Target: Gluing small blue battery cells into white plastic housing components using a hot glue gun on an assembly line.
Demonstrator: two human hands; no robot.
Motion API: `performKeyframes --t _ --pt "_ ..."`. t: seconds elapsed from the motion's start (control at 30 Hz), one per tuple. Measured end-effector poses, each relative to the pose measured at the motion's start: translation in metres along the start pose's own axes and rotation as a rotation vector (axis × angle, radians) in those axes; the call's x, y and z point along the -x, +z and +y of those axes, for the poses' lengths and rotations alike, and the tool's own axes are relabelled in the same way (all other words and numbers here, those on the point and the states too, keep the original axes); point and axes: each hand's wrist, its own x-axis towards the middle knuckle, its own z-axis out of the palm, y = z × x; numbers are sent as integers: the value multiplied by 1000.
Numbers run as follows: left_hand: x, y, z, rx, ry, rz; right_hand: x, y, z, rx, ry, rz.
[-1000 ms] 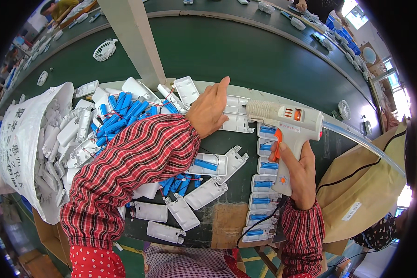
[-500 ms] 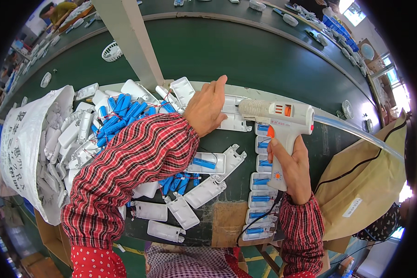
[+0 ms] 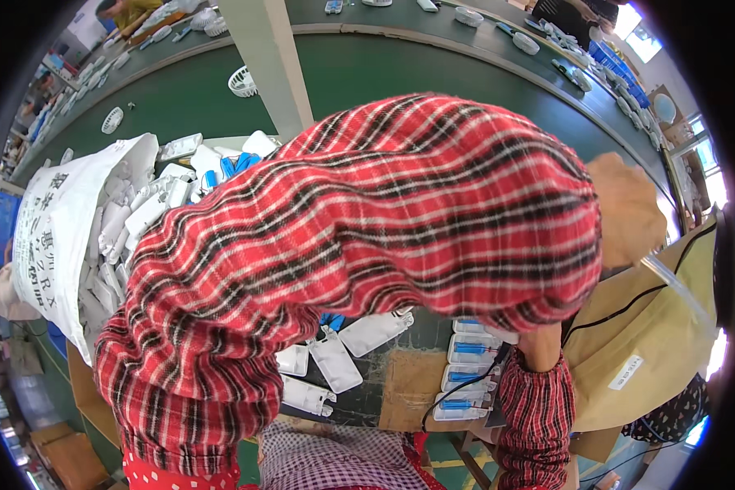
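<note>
My left arm, in a red plaid sleeve, reaches across the whole bench. My left hand (image 3: 629, 211) is at the far right, slightly blurred, closed where a long clear glue stick (image 3: 676, 286) emerges beneath it; the fingertips are hidden. Below that sleeve, only the wrist of my right hand (image 3: 539, 347) shows. It stays at the hot glue gun (image 3: 505, 335), of which just the white handle's lower end and black cord are visible. Beside it stands a column of white plastic casings (image 3: 465, 376), each with a blue battery cell.
A white sack (image 3: 53, 237) full of white plastic parts stands at the left. More casings (image 3: 335, 363) lie on the bench near a brown board (image 3: 412, 384). A tan bag (image 3: 637, 351) sits at right. A beige post (image 3: 265, 65) rises before the green conveyor (image 3: 384, 69).
My left hand has swung from the middle of the bench to the far right, onto the glue stick. Its sleeve now covers the gun and most of my right hand. The view has shifted slightly.
</note>
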Motion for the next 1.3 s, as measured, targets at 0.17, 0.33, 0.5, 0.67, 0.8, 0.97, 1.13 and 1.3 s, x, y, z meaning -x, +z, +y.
performKeyframes --t 0.17,0.33,0.5,0.67,0.8,0.97,1.13,1.3 --pt "7 -4 -5 85 -99 -61 -5 9 -26 -266 58 80" --pt "55 -21 -9 -292 35 156 -10 8 -27 -432 132 -6" --pt "174 -24 7 -227 -442 -494 -8 -2 -24 -445 223 23" --pt "216 -4 2 -252 -619 -656 -2 -2 -26 -523 233 35" --pt "220 -4 3 -230 -714 -549 1 -3 -28 -505 228 59" --pt "210 -34 42 -85 -649 -362 4 -7 -29 -518 234 62" --pt "203 -59 38 -11 -712 -126 3 -3 -27 -529 214 101" --pt "183 -40 -36 -251 -531 -18 2 -5 -26 -521 217 99"
